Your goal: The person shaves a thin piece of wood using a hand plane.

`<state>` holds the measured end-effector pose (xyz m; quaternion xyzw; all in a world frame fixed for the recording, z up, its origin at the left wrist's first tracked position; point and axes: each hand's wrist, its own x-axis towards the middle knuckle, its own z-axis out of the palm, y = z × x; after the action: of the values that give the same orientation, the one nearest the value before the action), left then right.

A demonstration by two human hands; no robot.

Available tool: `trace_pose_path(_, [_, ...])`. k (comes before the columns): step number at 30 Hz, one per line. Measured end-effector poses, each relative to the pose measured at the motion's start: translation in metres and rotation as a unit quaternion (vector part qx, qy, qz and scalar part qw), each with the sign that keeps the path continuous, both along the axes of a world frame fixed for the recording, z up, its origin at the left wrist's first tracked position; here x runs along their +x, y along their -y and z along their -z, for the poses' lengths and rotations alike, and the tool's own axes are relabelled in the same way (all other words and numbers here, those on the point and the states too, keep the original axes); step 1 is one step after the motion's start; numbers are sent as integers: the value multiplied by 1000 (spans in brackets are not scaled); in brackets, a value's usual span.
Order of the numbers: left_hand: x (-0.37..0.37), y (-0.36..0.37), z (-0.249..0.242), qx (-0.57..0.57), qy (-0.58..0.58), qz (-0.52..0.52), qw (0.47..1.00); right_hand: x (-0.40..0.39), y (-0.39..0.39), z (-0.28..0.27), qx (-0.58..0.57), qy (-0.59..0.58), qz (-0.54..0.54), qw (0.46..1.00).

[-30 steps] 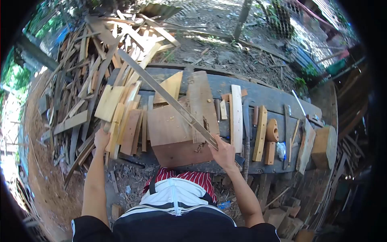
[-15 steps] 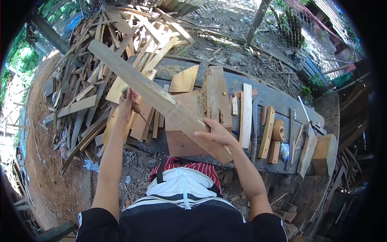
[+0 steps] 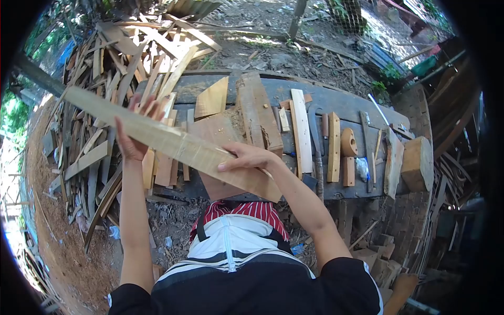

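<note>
A long wooden plank [image 3: 173, 140] slants across the front of my body, its far end raised to the upper left. My right hand [image 3: 249, 159] grips it near its lower right end, thumb on the top face. My left hand [image 3: 135, 144] is at the plank's left half, thumb in front and blurred fingers spread out beyond the upper edge. No tool shows in my left hand. Below the plank, a broad wooden block [image 3: 212, 184] sits on the workbench [image 3: 268, 86], partly covered by the plank.
Scrap wood [image 3: 100, 115] is heaped at the left, beside sawdust-covered ground [image 3: 63, 236]. Along the bench's right part lie a pale strip [image 3: 301, 131], a drilled wooden bar [image 3: 334, 147], a wooden hand plane body [image 3: 348, 142] and a thick block [image 3: 417, 163].
The plank's far end has moved left and down. My left hand has opened from its hold on a thin-shafted tool, which no longer shows. My right hand still grips the plank.
</note>
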<state>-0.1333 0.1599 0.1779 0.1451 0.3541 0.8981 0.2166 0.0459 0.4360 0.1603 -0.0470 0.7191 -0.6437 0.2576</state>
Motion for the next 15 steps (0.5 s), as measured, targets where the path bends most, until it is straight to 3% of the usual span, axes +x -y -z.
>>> trace_pose_path(2, [6, -2, -21, 106, 20, -45, 993, -1, 2, 5, -29, 18, -1, 999])
trace_pose_path(3, [-1, 1, -29, 205, 30, 45, 977, -3, 3, 7, -61, 32, -16, 998])
trace_pose_path(5, [4, 0, -51, 123, 46, -66, 989, -1, -1, 10, -12, -9, 6, 1000])
trace_pose_path(7, [11, -2, -67, 98, 14, -106, 989, 2, -17, 25, 28, -96, 187, 977])
trace_pose_path(9, [18, -4, -81, 75, -16, -149, 986, 19, -54, 59, 57, -141, 402, 903])
trace_pose_path(10, [21, -5, -88, 62, -40, -182, 981, 32, -71, 75, -14, -86, 518, 851])
trace_pose_path(11, [23, -7, -96, 48, -64, -214, 974, 49, -93, 101, 8, -55, 588, 807])
trace_pose_path(12, [26, -10, -102, 26, -66, -261, 963, 73, -116, 135, 79, -51, 605, 791])
trace_pose_path(14, [25, -10, -107, 16, -80, -276, 958, 114, -135, 164, 79, 52, 667, 739])
trace_pose_path(15, [25, -12, -110, 10, -96, -293, 951, 135, -145, 187, 137, 68, 660, 735])
